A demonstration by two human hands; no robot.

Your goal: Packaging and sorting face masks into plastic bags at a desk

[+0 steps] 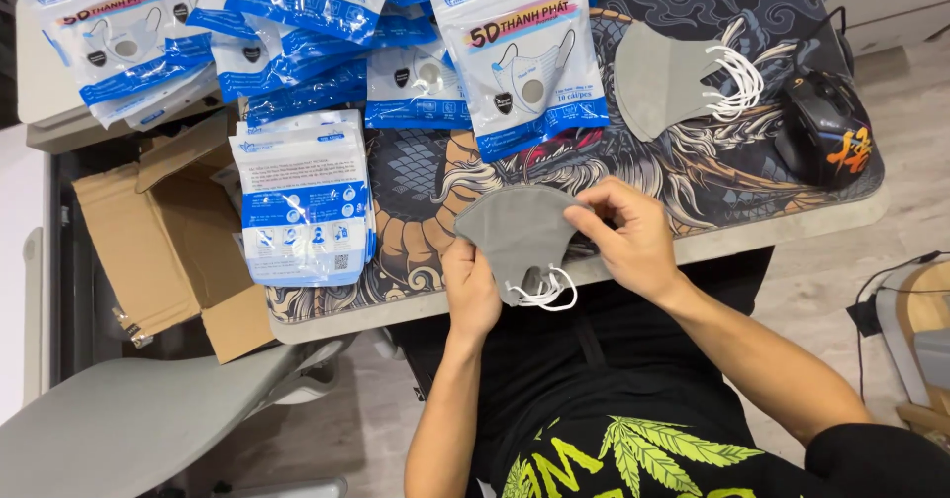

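holding a grey mask (517, 233), both hands' fingers (592, 223) keep its fold edge tilted, loops down.

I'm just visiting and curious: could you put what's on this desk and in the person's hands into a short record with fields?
Left hand: grips the lower edge of a grey face mask
Right hand: pinches the mask's right edge
Ear loops: white, hanging below the mask
Further masks: grey stack on the patterned desk mat
Packets: blue and white, piled at left and top
Computer mouse: at right
Cardboard box: open, left of the desk
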